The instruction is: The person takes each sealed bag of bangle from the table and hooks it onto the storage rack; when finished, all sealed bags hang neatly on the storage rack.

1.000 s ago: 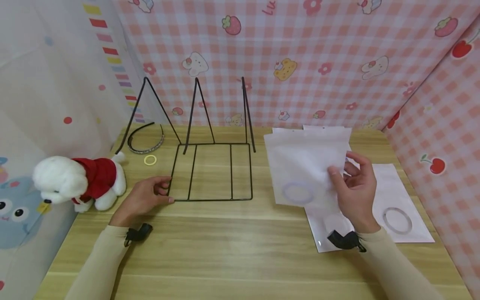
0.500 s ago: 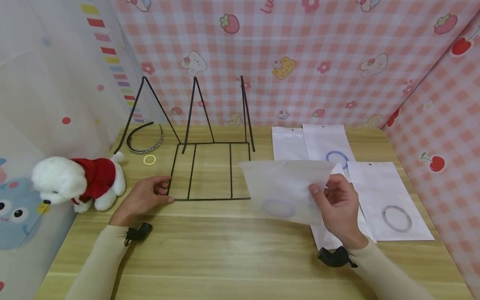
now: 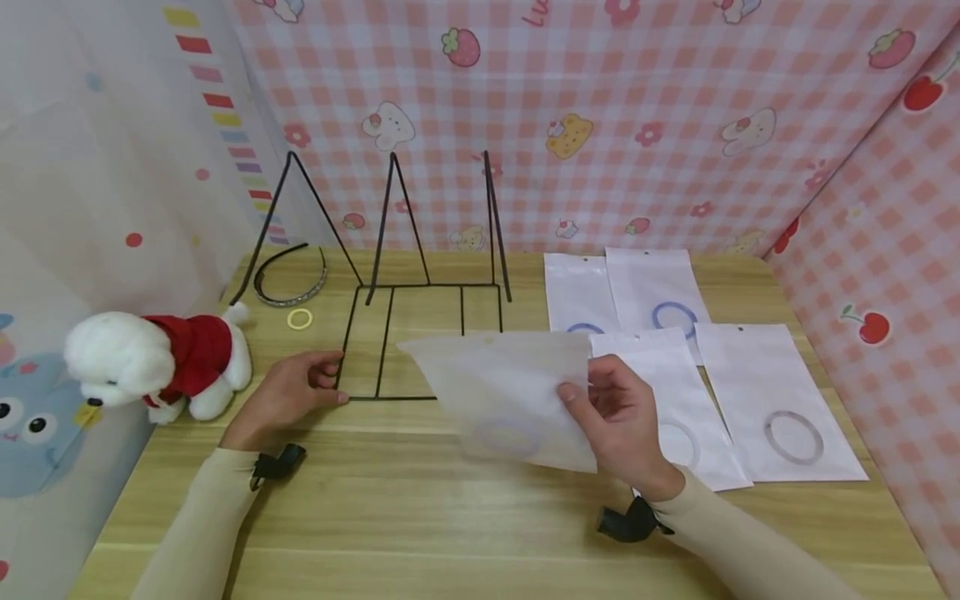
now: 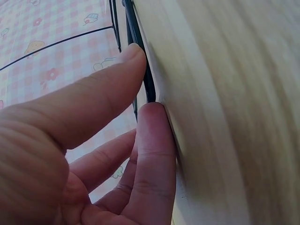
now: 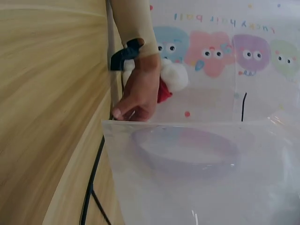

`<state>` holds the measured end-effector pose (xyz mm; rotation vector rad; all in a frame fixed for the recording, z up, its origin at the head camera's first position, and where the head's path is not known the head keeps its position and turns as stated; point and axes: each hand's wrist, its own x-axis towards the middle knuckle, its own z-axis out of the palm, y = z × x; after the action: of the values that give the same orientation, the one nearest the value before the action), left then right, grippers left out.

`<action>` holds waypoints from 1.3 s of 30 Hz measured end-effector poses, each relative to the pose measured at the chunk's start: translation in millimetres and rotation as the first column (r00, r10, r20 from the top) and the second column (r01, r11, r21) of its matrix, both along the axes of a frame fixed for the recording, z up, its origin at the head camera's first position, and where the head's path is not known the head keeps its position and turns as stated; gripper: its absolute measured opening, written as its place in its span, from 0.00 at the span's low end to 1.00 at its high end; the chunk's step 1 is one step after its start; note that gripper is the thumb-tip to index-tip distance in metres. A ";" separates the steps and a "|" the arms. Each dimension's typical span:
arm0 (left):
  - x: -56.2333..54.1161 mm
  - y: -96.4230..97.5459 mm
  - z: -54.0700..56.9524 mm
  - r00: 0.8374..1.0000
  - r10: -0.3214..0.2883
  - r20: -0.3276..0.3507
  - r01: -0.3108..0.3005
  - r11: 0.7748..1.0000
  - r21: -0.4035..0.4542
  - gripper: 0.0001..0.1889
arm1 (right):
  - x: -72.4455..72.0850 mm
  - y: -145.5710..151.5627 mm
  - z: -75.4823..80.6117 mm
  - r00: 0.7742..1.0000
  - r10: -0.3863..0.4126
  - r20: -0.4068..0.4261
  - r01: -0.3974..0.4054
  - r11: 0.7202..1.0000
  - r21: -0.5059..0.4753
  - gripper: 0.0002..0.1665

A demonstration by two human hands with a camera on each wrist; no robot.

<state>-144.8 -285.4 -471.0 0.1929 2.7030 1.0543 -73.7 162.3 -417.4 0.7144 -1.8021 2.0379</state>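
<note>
Pinching the thin bag (image 3: 502,387) near frame centre by its right edge, right hand (image 3: 626,421) has likely light, floppy, slippery film, best held clear of the ring (image 5: 187,168); left hand (image 3: 296,387) grips wire rack (image 3: 384,346) at lower-left corner.

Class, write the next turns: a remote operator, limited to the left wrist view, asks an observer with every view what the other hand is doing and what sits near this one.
Operator: I see the left hand at a black bar. What is the right hand doing?

Observer: The head view shows the right hand holding a translucent pouch between thumb and fingers.

Operator: What stands beside the left hand, out of my sight?

Observer: In the head view, a plush dog in red stands to that hand's left.
</note>
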 end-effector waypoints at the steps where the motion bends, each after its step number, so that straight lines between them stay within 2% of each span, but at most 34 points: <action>1: 0.1 0.4 0.4 1.000 0.001 -0.001 -0.001 1.000 0.003 0.37 | -0.5 -4.7 0.2 1.000 0.012 -0.003 -0.012 1.000 0.001 0.09; 10: 0.3 0.4 0.0 1.000 -0.009 -0.024 0.009 1.000 0.022 0.36 | -6.5 -44.9 2.0 0.996 0.085 -0.037 -0.085 0.996 -0.007 0.08; 18: -0.4 -1.5 -0.6 1.000 0.010 -0.030 -0.011 1.000 -0.027 0.18 | -17.0 -77.6 3.4 0.990 0.124 -0.073 -0.124 0.992 0.000 0.07; 22: -0.3 -2.5 -1.1 0.999 -0.004 -0.053 0.002 0.999 -0.046 0.14 | -22.9 -91.8 6.0 0.987 0.137 -0.085 -0.137 0.991 0.007 0.07; 26: 0.6 -4.8 -2.3 0.997 -0.013 -0.078 0.010 0.999 -0.036 0.16 | -27.6 -104.3 9.3 0.983 0.159 -0.094 -0.158 0.987 0.018 0.08; 32: -0.6 -5.9 -3.5 0.983 -0.059 -0.173 0.069 0.996 0.053 0.27 | -34.3 -122.3 17.3 0.973 0.205 -0.105 -0.201 0.978 0.046 0.09; 35: -0.6 -5.9 -2.5 0.982 -0.066 -0.174 0.077 0.995 0.061 0.28 | -38.7 -131.8 22.3 0.971 0.212 -0.108 -0.205 0.976 0.068 0.11; 39: 1.4 -5.6 -0.1 0.988 -0.066 -0.136 0.073 0.996 0.044 0.29 | -45.4 -142.3 27.7 0.970 0.215 -0.115 -0.203 0.973 0.108 0.12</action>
<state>-143.4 -291.0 -471.1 0.3775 2.7681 1.1252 -119.1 20.0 -389.6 1.0780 -1.8278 1.9922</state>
